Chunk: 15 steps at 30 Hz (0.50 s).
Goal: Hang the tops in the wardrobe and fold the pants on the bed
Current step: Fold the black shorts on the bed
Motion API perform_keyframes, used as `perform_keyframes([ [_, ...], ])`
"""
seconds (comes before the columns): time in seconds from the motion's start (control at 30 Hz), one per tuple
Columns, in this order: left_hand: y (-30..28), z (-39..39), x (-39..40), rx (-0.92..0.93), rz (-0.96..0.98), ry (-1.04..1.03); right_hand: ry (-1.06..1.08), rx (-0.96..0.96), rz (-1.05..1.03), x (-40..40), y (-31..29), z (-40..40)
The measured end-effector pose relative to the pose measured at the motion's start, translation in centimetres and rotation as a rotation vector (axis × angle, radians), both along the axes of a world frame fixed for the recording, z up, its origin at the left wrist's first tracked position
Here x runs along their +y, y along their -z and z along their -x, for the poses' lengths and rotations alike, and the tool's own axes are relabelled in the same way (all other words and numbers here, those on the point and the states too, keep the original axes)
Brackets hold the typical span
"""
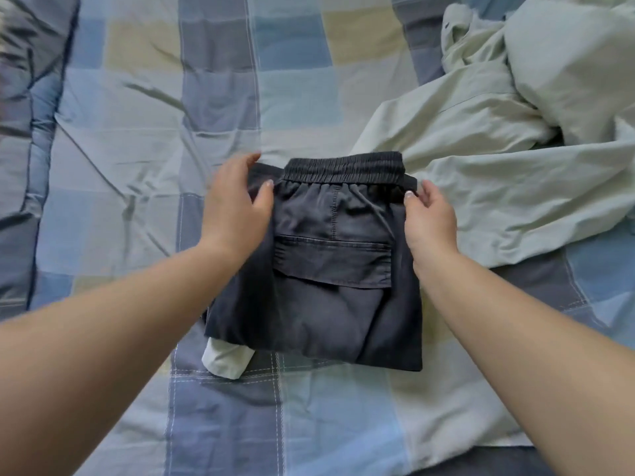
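I see one checked bedspread [137,139] with one crumpled pale green garment [498,159] at right, one folded dark pants [336,283] lying mid-bed, waistband pointing away, near-square so no clear long axis, left hand [237,204] and right hand [429,218] resting relaxed on its sides, one white scrap [226,360] poking out underneath.

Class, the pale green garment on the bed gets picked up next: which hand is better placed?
Probably the right hand: it rests at the dark folded pants' right edge, beside the pale green garment. The left hand is across the pants.
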<state>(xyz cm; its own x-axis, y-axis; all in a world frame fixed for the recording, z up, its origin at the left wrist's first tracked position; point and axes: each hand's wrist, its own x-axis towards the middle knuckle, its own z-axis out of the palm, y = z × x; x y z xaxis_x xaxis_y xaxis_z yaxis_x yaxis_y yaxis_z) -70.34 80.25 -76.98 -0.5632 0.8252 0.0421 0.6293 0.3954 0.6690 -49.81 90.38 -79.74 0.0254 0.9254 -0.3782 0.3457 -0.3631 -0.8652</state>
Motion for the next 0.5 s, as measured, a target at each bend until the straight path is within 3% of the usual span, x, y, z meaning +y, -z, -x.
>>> perform_keyframes([
  [0.07, 0.2, -1.8, -1.3, 0.161, -0.090, 0.235, -0.205, -0.183, -0.287, -2.2, -0.7, 0.0],
  [0.13, 1.1, -3.5, -2.2, 0.325, -0.029, 0.446, -0.470, -0.321, -0.571, -5.0, -1.0, 0.3],
  [0.2, 2.4, -4.5, -2.4, 0.453, 0.107, 0.596, -0.698, -0.502, -0.727, -6.8, -0.3, 1.0],
  [0.37, 6.7, -3.5, -2.2, 0.622, 0.375, 0.640, -1.004, -0.923, -0.625, -6.0, 3.9, 1.5],
  [0.5, 9.2, -2.0, -2.5, 0.695, 0.498, 0.626, -1.135, -1.045, -0.614, -4.6, 6.7, -0.5],
])
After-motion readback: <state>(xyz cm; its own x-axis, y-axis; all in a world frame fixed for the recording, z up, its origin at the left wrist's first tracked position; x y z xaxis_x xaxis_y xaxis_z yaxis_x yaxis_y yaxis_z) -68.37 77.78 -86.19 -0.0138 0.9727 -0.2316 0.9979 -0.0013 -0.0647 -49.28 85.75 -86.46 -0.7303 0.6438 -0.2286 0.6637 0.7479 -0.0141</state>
